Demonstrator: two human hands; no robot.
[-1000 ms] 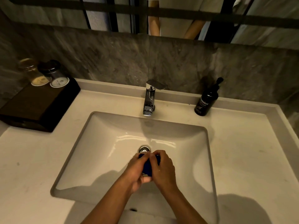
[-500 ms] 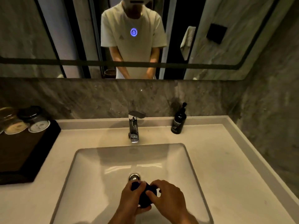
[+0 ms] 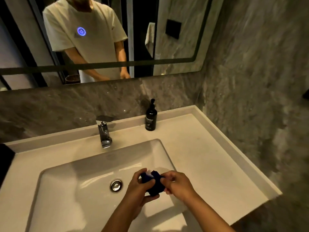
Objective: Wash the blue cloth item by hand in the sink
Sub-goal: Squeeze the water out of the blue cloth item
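Both hands, left hand (image 3: 139, 187) and right hand (image 3: 178, 185), are closed on the bunched blue cloth (image 3: 154, 185) held above the sink (image 3: 70, 196) right of the drain (image 3: 116, 186); the tap (image 3: 104, 133) looks dry, so rubbing risks cleaning little; a loosened grip would drop it.

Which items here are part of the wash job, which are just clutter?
In use:
- blue cloth, bunched between left hand and right hand
- sink
- faucet, no water seen running

Lying about:
- black pump bottle, on the counter behind the basin
- mirror
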